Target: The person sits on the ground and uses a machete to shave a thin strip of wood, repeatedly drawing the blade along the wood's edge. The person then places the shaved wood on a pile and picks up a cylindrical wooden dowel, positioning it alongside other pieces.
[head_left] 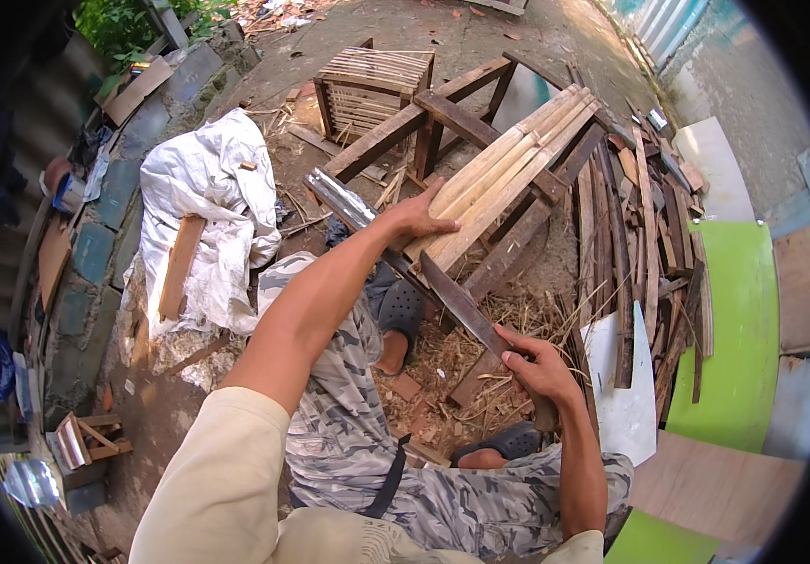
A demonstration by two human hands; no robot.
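Observation:
Light bamboo slats (518, 164) lie side by side, slanting across a dark wooden frame (508, 244) in front of me. My left hand (416, 214) grips their near left edge, thumb on top and the other fingers partly hidden. My right hand (535, 362) is closed around a machete (461, 305), its dark blade pointing up and left. The blade's tip is close to the near end of the slats; whether it touches them I cannot tell. Beside my left wrist, a narrow bar with a silvery covering (341, 199) crosses under the forearm.
A slatted bamboo stool (377, 80) stands at the far side. White sacking (208, 179) with a wooden piece (179, 268) lies on the left. Scrap wood (645, 216) is heaped on the right beside a green panel (729, 329). Shavings (433, 367) cover the ground between my feet.

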